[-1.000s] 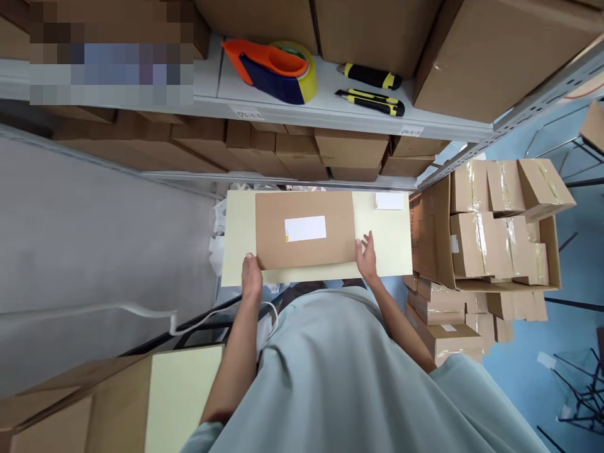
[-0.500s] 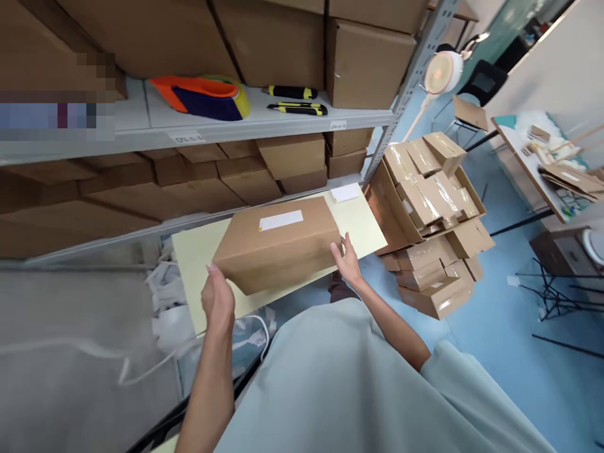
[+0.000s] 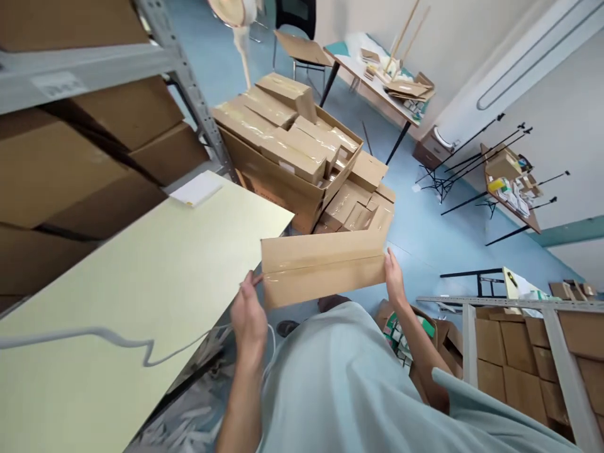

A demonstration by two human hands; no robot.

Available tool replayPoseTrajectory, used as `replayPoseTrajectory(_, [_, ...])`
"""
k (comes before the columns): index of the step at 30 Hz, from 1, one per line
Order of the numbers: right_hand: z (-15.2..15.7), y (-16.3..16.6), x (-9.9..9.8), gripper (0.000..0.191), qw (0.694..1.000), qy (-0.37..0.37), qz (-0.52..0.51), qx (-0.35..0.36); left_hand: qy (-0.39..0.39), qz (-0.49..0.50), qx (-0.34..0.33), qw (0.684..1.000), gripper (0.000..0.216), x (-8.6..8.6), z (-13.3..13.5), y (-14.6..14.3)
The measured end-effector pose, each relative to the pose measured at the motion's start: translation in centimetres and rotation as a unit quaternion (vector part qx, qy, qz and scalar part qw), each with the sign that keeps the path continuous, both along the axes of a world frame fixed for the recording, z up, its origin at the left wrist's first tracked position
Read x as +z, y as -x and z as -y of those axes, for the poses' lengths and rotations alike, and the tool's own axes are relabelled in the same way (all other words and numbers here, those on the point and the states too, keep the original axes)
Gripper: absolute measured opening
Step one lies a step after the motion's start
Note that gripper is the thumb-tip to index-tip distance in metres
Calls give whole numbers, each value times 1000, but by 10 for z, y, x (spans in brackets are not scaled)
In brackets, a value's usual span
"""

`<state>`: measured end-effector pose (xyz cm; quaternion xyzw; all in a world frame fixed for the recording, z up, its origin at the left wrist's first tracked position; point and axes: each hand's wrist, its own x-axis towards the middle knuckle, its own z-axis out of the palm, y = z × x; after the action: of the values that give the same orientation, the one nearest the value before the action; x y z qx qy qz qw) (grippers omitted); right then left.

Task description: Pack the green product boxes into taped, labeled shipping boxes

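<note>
Between my two hands hangs a closed cardboard box (image 3: 325, 267), its taped seam running lengthwise toward me. My left hand (image 3: 249, 314) grips its left end, and my right hand (image 3: 394, 277) presses against the right end. The box is off the pale yellow tabletop (image 3: 202, 245), just past its right edge. On that tabletop lies a small stack of white labels (image 3: 197, 188). Beyond the held box stands a large open carton (image 3: 278, 192), filled with several taped cardboard boxes (image 3: 299, 148). More boxes (image 3: 352, 204) are stacked beside it.
A metal shelf (image 3: 184, 82) with boxes stands at the left. A white cable (image 3: 117, 340) crosses the tabletop. Behind are a fan (image 3: 238, 25), a chair (image 3: 302, 47) and a cluttered table (image 3: 372, 82). Another rack (image 3: 514, 308) with boxes is at the right.
The box has moved off the tabletop to the right, held in both hands. My view has swung right, away from the shelf, and the label on the box no longer shows.
</note>
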<state>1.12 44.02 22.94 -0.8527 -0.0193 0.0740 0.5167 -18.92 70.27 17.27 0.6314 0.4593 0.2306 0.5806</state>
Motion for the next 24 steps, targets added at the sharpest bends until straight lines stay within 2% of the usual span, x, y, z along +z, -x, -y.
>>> replayPoseTrajectory(3, [44,-9,-3,129,998,-13,-12,-56,21,-18,-36,999,88,16,29,-34])
replayPoseTrajectory(5, [68,-19,-10,129,996,-29,-21,-82,13,-31,-70,997,86,19,44,-57])
replayPoseTrajectory(10, [133,-48,-30,127,985,-65,-47,-156,-28,-48,-138,989,80,13,79,-130])
replayPoseTrajectory(17, [228,-103,-49,116,970,-104,-79,-204,-57,-68,-205,975,73,7,154,-251])
replayPoseTrajectory(20, [253,-134,-51,114,967,-100,-68,-225,-53,-77,-230,969,68,5,179,-292])
replayPoseTrajectory(24, [267,-177,-53,114,965,-97,-61,-237,-45,-105,-255,960,70,2,197,-333])
